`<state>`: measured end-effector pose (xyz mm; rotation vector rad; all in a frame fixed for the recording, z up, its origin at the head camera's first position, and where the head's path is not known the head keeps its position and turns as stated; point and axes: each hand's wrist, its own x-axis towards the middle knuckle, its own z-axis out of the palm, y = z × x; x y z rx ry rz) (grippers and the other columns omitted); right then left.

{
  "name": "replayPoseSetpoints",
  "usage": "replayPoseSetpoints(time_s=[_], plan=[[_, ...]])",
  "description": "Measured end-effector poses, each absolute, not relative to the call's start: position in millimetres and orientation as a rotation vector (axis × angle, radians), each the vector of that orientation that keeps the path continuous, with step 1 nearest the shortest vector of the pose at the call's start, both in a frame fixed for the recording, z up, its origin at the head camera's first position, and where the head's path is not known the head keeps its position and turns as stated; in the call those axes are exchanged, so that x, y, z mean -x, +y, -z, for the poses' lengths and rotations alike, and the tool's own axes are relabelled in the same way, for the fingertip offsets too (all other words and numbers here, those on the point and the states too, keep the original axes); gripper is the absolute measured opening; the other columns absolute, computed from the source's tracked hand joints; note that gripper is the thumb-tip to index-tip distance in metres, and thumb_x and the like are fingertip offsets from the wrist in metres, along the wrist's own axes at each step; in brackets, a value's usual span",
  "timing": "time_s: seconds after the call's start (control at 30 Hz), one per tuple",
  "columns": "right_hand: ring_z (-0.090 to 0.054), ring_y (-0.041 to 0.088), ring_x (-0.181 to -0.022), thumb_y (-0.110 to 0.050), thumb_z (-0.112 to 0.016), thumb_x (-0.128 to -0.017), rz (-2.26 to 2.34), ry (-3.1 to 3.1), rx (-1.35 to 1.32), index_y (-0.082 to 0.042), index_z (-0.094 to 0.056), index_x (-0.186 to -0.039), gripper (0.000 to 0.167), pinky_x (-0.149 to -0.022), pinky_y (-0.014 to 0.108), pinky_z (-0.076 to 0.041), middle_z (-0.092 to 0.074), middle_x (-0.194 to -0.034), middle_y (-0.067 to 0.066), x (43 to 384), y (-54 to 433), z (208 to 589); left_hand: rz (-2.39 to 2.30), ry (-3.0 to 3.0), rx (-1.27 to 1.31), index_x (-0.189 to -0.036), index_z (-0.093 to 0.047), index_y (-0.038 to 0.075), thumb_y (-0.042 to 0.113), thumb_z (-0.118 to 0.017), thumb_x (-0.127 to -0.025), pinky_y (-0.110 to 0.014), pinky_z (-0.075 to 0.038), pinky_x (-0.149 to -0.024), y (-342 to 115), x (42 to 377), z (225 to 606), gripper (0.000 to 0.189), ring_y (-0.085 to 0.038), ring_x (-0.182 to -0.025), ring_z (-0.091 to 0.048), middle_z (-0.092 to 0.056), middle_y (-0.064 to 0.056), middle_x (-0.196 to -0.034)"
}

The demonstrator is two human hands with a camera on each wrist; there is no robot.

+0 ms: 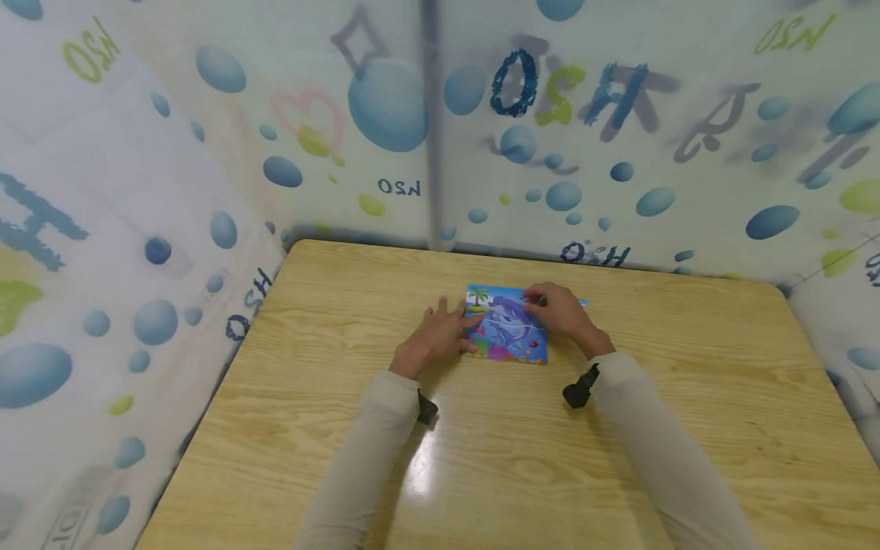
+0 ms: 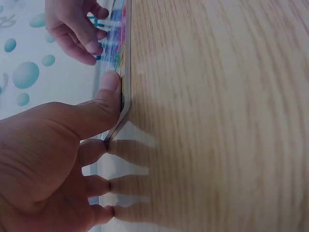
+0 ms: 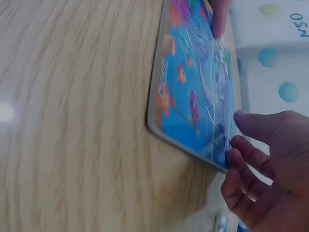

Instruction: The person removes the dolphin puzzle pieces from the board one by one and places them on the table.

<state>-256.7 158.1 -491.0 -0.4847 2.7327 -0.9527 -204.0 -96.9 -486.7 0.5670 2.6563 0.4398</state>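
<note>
A flat, thin-edged picture board (image 1: pixel 505 351) with a purple-blue dolphin, palm tree and sea creatures lies on the wooden table. Over its face runs glossy clear plastic film (image 3: pixel 207 92) with creases leading toward the right hand. The left hand (image 1: pixel 440 332) spreads over the board's left side. In the left wrist view, the left thumb (image 2: pixel 110 82) rests along the near edge, and the other fingertips touch down beyond the corner. At the upper right corner, the right hand (image 1: pixel 560 309) has curled fingers and appears to pinch the film; the contact is partly hidden.
A small light-blue item (image 1: pixel 583 302) lies just right of the board, mostly hidden behind the right hand. The wooden table (image 1: pixel 330 321) meets patterned walls (image 1: pixel 550 176) at its back and left. Dark wrist cameras (image 1: pixel 579 391) hang under both sleeves.
</note>
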Motion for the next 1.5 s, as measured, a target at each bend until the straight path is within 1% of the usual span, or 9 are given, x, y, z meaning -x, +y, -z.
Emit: replayPoseSetpoints(time_s=[0.1,0.23,0.33,0.5,0.6,0.83,1.07,1.3,1.5], plan=[[-0.061,0.032,-0.101,-0.019,-0.065,-0.097,0.855,2.744,0.503,0.000,-0.066,-0.122,0.032,-0.090,0.049,-0.049,-0.065,-0.112,0.018,257.8,150.9,492.4,-0.449,2.648,-0.561,-0.155,-0.031,0.033,0.046,-0.060,-0.092,-0.064,-0.013,-0.118,-96.0,203.6,486.6,0.070,-0.053,-0.147,-0.002,-0.012,-0.016,-0.165],[-0.057,0.030,-0.094,-0.028,-0.067,-0.096,0.747,2.736,0.474,-0.004,-0.060,-0.129,0.041,-0.084,0.046,-0.048,-0.061,-0.109,0.017,258.6,142.4,493.5,-0.454,2.643,-0.550,-0.154,-0.033,0.032,0.045,-0.060,-0.092,-0.064,-0.012,-0.118,-95.7,203.0,485.0,0.069,-0.052,-0.147,-0.002,-0.013,-0.015,-0.165],[-0.056,0.030,-0.092,-0.030,-0.067,-0.096,0.711,2.724,0.446,-0.006,-0.056,-0.132,0.045,-0.082,0.045,-0.047,-0.059,-0.108,0.017,258.6,137.8,490.3,-0.457,2.645,-0.536,-0.154,-0.033,0.032,0.045,-0.061,-0.093,-0.064,-0.012,-0.118,-95.8,203.2,484.1,0.069,-0.052,-0.148,-0.002,-0.012,-0.015,-0.165],[-0.057,0.033,-0.098,-0.026,-0.066,-0.096,0.690,2.690,0.400,-0.008,-0.054,-0.134,0.043,-0.085,0.049,-0.047,-0.058,-0.113,0.020,258.9,133.4,483.3,-0.440,2.656,-0.539,-0.154,-0.033,0.032,0.046,-0.061,-0.093,-0.064,-0.014,-0.117,-95.2,203.7,485.8,0.069,-0.053,-0.147,-0.003,-0.013,-0.015,-0.165],[-0.057,0.033,-0.101,-0.026,-0.064,-0.098,0.662,2.668,0.364,-0.010,-0.052,-0.135,0.043,-0.086,0.048,-0.048,-0.056,-0.116,0.019,258.8,132.1,483.6,-0.433,2.656,-0.547,-0.154,-0.033,0.031,0.046,-0.061,-0.092,-0.064,-0.015,-0.117,-94.3,203.1,487.4,0.069,-0.054,-0.147,-0.004,-0.014,-0.016,-0.164],[-0.053,0.031,-0.095,-0.025,-0.063,-0.098,0.604,2.684,0.356,-0.011,-0.048,-0.136,0.043,-0.083,0.047,-0.047,-0.053,-0.114,0.018,256.6,128.7,482.0,-0.431,2.661,-0.549,-0.154,-0.034,0.030,0.045,-0.060,-0.092,-0.065,-0.016,-0.116,-92.8,201.8,487.7,0.069,-0.054,-0.147,-0.005,-0.015,-0.017,-0.164],[-0.055,0.035,-0.103,-0.024,-0.063,-0.099,0.613,2.718,0.390,-0.011,-0.045,-0.134,0.042,-0.090,0.051,-0.048,-0.047,-0.128,0.019,254.7,126.5,479.0,-0.438,2.682,-0.561,-0.154,-0.035,0.030,0.043,-0.062,-0.092,-0.065,-0.016,-0.116,-95.0,203.1,485.1,0.069,-0.055,-0.146,-0.006,-0.016,-0.019,-0.163],[-0.058,0.034,-0.108,-0.022,-0.067,-0.096,0.698,2.750,0.423,-0.010,-0.049,-0.130,0.040,-0.089,0.051,-0.048,-0.056,-0.125,0.016,254.7,128.2,482.5,-0.454,2.678,-0.558,-0.154,-0.036,0.030,0.043,-0.063,-0.091,-0.065,-0.015,-0.116,-95.2,203.0,484.9,0.069,-0.055,-0.146,-0.005,-0.016,-0.019,-0.163],[-0.061,0.032,-0.101,-0.021,-0.072,-0.092,0.790,2.787,0.406,-0.011,-0.055,-0.126,0.039,-0.086,0.048,-0.048,-0.063,-0.116,0.013,254.8,130.8,487.5,-0.487,2.663,-0.557,-0.154,-0.036,0.029,0.043,-0.062,-0.093,-0.065,-0.014,-0.116,-95.2,203.1,487.0,0.068,-0.054,-0.147,-0.003,-0.014,-0.019,-0.164]])
